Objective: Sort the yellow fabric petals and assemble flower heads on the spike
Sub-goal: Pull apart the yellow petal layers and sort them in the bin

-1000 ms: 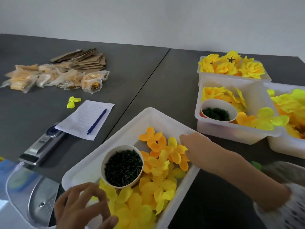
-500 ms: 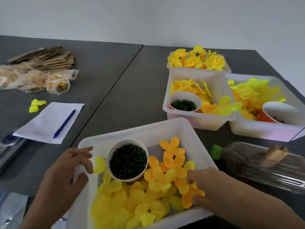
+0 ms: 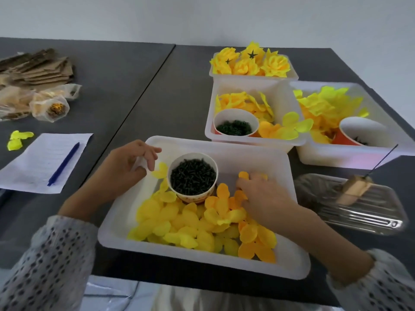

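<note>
Since the earlier frames the camera has tipped down and drawn in: the near white tray (image 3: 125, 234) now fills the lower centre, and both dotted sleeves show at the bottom corners. The left hand (image 3: 125, 167), which was down at the tray's near-left corner, now curls its fingers over the tray's far-left rim, gripping it. The right hand (image 3: 262, 194), earlier at the tray's far-right edge, lies deeper in the tray on the yellow fabric petals (image 3: 186, 223), fingers bent down into the orange ones; whether it pinches a petal cannot be told.

Four white trays are in view: the near one, a middle tray (image 3: 251, 142), a right tray (image 3: 350, 158) and a far tray (image 3: 253, 79) holding finished flower heads (image 3: 249, 63), about five. There are three paper cups: one of dark pieces (image 3: 193, 176) in the near tray, a second (image 3: 233, 126) in the middle tray, a third (image 3: 359, 131) in the right tray. At right centre the thin spike (image 3: 381, 159) rises tilted from a wooden block (image 3: 354, 189) that sits above a clear plastic bottle (image 3: 352, 209) lying on its side. At left lie one paper sheet (image 3: 27, 167) with one blue pen (image 3: 64, 163) on it, and loose yellow petals (image 3: 18, 140) beside it.
</note>
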A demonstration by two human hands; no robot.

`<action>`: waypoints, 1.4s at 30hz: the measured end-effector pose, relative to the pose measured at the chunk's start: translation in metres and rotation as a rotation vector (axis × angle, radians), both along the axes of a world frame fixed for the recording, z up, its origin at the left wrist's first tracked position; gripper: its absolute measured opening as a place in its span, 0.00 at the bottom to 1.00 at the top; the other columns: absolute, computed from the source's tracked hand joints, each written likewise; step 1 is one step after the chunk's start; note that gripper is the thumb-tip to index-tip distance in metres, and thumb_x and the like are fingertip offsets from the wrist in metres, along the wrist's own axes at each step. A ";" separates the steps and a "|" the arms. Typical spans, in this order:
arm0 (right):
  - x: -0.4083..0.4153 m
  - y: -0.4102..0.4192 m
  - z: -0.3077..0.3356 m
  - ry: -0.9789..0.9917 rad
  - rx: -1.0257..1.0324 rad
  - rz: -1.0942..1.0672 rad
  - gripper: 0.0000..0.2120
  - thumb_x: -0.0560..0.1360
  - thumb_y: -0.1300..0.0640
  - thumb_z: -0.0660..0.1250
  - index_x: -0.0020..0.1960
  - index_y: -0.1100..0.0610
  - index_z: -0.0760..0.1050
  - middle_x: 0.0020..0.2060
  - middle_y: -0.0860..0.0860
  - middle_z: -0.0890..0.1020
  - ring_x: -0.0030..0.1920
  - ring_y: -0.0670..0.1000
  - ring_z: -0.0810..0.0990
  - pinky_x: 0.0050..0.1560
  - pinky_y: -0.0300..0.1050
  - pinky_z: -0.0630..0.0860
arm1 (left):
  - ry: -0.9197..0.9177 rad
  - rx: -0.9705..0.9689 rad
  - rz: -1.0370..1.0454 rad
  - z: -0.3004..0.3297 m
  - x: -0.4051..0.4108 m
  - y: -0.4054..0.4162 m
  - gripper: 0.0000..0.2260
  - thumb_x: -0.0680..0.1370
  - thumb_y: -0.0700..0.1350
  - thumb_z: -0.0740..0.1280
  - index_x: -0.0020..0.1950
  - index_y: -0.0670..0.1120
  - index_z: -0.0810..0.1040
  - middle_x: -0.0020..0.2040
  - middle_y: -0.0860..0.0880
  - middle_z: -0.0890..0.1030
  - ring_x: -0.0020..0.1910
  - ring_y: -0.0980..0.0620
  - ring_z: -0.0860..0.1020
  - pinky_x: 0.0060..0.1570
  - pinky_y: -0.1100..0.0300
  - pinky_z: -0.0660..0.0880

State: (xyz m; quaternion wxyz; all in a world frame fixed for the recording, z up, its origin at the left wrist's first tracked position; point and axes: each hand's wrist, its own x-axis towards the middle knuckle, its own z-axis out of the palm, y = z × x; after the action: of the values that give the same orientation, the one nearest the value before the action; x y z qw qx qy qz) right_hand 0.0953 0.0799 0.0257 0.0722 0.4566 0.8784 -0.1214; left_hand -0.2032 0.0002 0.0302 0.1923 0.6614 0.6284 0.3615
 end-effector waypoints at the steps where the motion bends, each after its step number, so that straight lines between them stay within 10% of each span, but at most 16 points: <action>1: -0.001 0.000 -0.002 0.021 -0.004 0.005 0.08 0.78 0.59 0.61 0.57 0.51 0.69 0.55 0.53 0.71 0.49 0.55 0.74 0.47 0.50 0.76 | 0.031 0.005 0.014 0.004 0.002 0.000 0.23 0.68 0.23 0.60 0.37 0.52 0.76 0.49 0.52 0.79 0.63 0.56 0.77 0.61 0.49 0.73; 7: 0.005 0.012 0.018 0.314 0.091 0.001 0.03 0.77 0.57 0.64 0.49 0.55 0.75 0.46 0.51 0.75 0.46 0.53 0.75 0.46 0.49 0.75 | 0.398 0.097 0.107 0.061 0.035 -0.029 0.16 0.74 0.34 0.69 0.44 0.58 0.77 0.51 0.52 0.79 0.48 0.52 0.80 0.45 0.56 0.76; 11: 0.012 0.012 0.046 0.652 0.130 -0.039 0.04 0.75 0.56 0.67 0.42 0.53 0.75 0.35 0.46 0.77 0.36 0.44 0.73 0.36 0.37 0.69 | 0.136 0.144 0.018 0.086 0.095 -0.045 0.08 0.77 0.51 0.61 0.52 0.58 0.78 0.49 0.62 0.80 0.51 0.63 0.78 0.48 0.73 0.71; 16: 0.012 -0.001 0.055 0.803 0.044 -0.138 0.05 0.75 0.55 0.67 0.40 0.53 0.75 0.33 0.48 0.77 0.35 0.47 0.74 0.33 0.38 0.72 | 0.030 -0.140 -0.020 0.059 0.142 -0.030 0.23 0.74 0.70 0.58 0.67 0.67 0.64 0.61 0.70 0.70 0.60 0.70 0.69 0.57 0.67 0.71; 23: 0.029 -0.004 0.043 0.615 0.172 -0.212 0.06 0.76 0.54 0.64 0.41 0.50 0.71 0.36 0.46 0.76 0.37 0.47 0.75 0.38 0.51 0.77 | 0.358 -0.100 0.119 0.041 0.141 -0.025 0.03 0.79 0.53 0.62 0.51 0.58 0.73 0.46 0.59 0.77 0.44 0.57 0.76 0.41 0.56 0.75; 30: 0.035 0.003 0.043 0.740 -0.041 -0.283 0.06 0.76 0.53 0.65 0.41 0.49 0.73 0.33 0.45 0.75 0.33 0.45 0.72 0.33 0.39 0.67 | 0.682 -0.406 0.105 0.035 0.124 -0.047 0.25 0.73 0.72 0.51 0.68 0.69 0.62 0.63 0.66 0.68 0.66 0.61 0.64 0.70 0.48 0.54; 36: 0.018 -0.009 0.046 0.872 -0.395 -0.250 0.06 0.77 0.55 0.66 0.43 0.56 0.76 0.31 0.56 0.76 0.30 0.47 0.73 0.30 0.40 0.71 | -0.130 -0.153 -0.125 0.028 0.161 -0.036 0.15 0.78 0.67 0.53 0.58 0.63 0.71 0.51 0.62 0.79 0.52 0.64 0.77 0.48 0.65 0.74; 42: 0.011 -0.033 0.035 0.920 -0.388 -0.329 0.04 0.75 0.55 0.69 0.47 0.52 0.73 0.31 0.50 0.79 0.28 0.45 0.75 0.29 0.41 0.74 | -1.029 -0.346 -0.090 0.011 0.194 -0.030 0.19 0.76 0.67 0.59 0.65 0.67 0.70 0.60 0.59 0.80 0.59 0.53 0.80 0.49 0.52 0.80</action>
State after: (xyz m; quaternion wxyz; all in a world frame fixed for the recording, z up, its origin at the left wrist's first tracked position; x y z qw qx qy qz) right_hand 0.1067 0.0470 0.0611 -0.2578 0.4664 0.6973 -0.4793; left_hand -0.0089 -0.0296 0.0409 0.5963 0.3840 0.4747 0.5212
